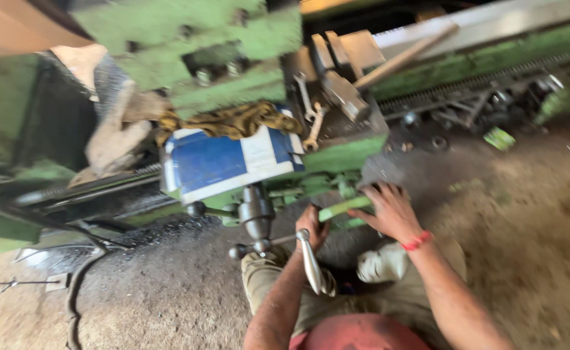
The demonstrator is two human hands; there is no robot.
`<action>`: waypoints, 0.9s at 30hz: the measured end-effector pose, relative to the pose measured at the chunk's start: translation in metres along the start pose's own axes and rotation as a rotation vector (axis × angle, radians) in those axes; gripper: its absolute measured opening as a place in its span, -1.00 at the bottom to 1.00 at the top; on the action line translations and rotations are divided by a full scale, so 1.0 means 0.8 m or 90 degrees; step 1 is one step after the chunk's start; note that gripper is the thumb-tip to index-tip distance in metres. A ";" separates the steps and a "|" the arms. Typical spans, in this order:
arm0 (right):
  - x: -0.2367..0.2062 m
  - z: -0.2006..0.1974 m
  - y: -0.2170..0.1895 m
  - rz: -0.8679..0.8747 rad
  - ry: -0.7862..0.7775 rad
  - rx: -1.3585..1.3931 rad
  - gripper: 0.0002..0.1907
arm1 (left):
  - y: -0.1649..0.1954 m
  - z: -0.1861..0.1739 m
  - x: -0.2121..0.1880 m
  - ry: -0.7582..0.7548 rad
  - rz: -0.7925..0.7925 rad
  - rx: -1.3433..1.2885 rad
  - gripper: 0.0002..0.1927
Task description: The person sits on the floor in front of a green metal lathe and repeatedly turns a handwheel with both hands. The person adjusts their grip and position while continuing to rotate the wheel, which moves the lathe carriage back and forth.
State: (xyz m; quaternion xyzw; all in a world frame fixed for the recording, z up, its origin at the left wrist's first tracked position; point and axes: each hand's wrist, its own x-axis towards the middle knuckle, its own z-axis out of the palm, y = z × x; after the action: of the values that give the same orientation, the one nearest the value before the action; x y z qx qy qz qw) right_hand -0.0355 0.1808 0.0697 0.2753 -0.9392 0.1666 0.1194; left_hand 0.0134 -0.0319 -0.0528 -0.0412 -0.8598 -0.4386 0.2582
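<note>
A dusty earth floor (531, 214) runs under you, dark with metal swarf near the machine, and a long green lathe (233, 32) fills the upper half of the view, tilted and blurred by head movement. You have two hands at its apron. Your left hand (312, 225) is curled tight around one spoke of the handwheel (257, 217), fingers fully wrapped, and a second, polished steel handle (311, 262) juts down just beside your wrist. Your right hand (392, 210), one red band (417, 241) on its wrist, lies spread over the green lever (343, 207) low on the apron; the fingers look loosely bent over it, though the blur keeps you from telling whether they truly grip. On the carriage above sit one blue-and-white box (223, 162), one crumpled yellowish rag (239, 120) lying across its top, and one open-ended spanner (313, 133) just beside the box. One wooden handle (405, 57) leans across the bed behind the tool post. A dark cable (77, 291) snakes over the floor at your left.
</note>
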 end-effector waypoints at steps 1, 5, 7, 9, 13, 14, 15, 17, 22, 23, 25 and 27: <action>-0.001 -0.001 0.003 -0.010 0.001 0.012 -0.36 | 0.003 -0.003 0.001 -0.002 0.006 0.002 -0.69; -0.002 0.007 0.003 0.003 -0.009 -0.043 -0.36 | 0.013 -0.009 0.003 -0.022 -0.020 -0.003 -0.70; -0.002 0.011 0.001 0.006 -0.008 -0.055 -0.35 | 0.016 -0.012 0.002 -0.030 -0.040 0.005 -0.68; -0.003 0.013 -0.002 0.005 -0.007 -0.061 -0.34 | 0.018 -0.014 0.002 -0.014 -0.024 -0.004 -0.68; -0.005 0.011 -0.005 -0.016 0.021 -0.059 -0.37 | 0.019 -0.016 0.002 -0.002 -0.003 -0.034 -0.69; -0.007 0.012 -0.006 -0.028 0.025 -0.059 -0.38 | 0.018 -0.016 0.004 -0.008 -0.002 0.003 -0.65; -0.009 0.012 -0.006 -0.021 0.024 -0.069 -0.38 | 0.019 -0.016 0.003 -0.012 -0.013 0.039 -0.60; -0.010 0.016 -0.004 -0.032 0.014 -0.080 -0.40 | 0.018 -0.018 0.001 -0.018 -0.031 0.011 -0.61; -0.015 0.031 0.012 -0.076 -0.002 -0.129 -0.37 | 0.020 -0.026 -0.010 -0.007 -0.029 -0.073 -0.62; -0.016 0.033 0.015 -0.068 -0.020 -0.132 -0.37 | 0.021 -0.029 -0.013 -0.023 -0.052 -0.105 -0.65; -0.018 0.034 0.019 -0.129 0.024 -0.112 -0.42 | 0.022 -0.033 -0.013 -0.027 -0.054 -0.055 -0.62; -0.018 0.034 0.021 -0.138 0.008 -0.112 -0.43 | 0.022 -0.035 -0.011 -0.018 -0.012 -0.079 -0.60</action>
State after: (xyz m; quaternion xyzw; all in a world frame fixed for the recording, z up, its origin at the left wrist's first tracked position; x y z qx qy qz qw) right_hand -0.0367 0.1909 0.0358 0.3627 -0.9141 0.0715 0.1665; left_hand 0.0378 -0.0416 -0.0302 -0.0551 -0.8350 -0.4926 0.2388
